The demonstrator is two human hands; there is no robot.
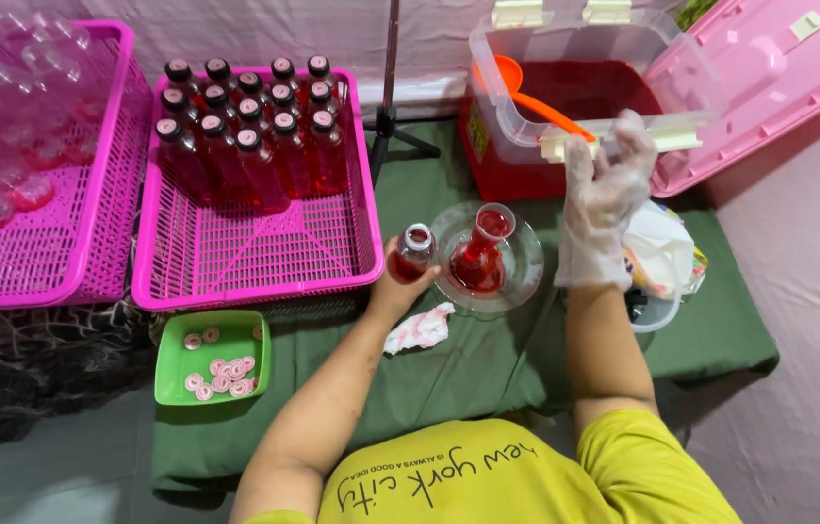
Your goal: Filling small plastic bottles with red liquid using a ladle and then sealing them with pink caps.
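From the head camera, the left hand (396, 283) is wrapped around a small open bottle (415, 252) partly filled with red liquid, held upright just left of a clear dish (524, 272). In that dish stands a red-filled measuring cup (481, 254), right beside the bottle. The right hand (606, 199), in a thin clear glove, hangs open with fingers loosely spread above the dish's right edge, holding nothing, just before a clear tub of red liquid (517, 165). A pink basket (255, 267) of capped bottles sits to the left.
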